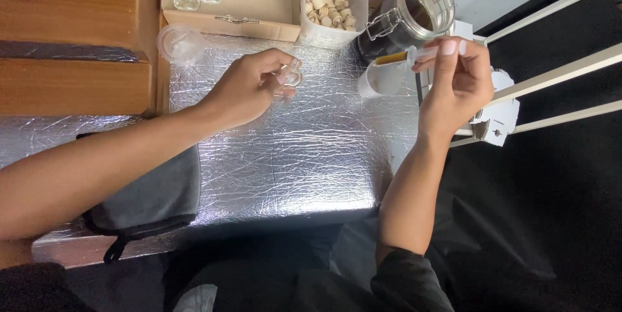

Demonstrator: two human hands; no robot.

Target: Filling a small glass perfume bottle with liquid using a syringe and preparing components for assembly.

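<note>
My left hand [249,85] holds a small clear glass bottle [289,77] by its neck, just above the silver foil-covered table [291,156]. My right hand [457,82] grips a thin pipette-like dropper [405,57] filled with brown-yellow liquid, its tip pointing left toward the bottle. Right beneath the dropper sits a small clear plastic cup [383,80]. Behind it stands an open clip-top glass jar [414,14] with dark contents.
A cardboard box [227,17] of several small glass bottles and a plastic tub of corks [332,7] stand at the back. A clear lid [178,43] lies at left. A grey cloth [152,198] hangs at the table's left front; white frame bars [551,69] run right.
</note>
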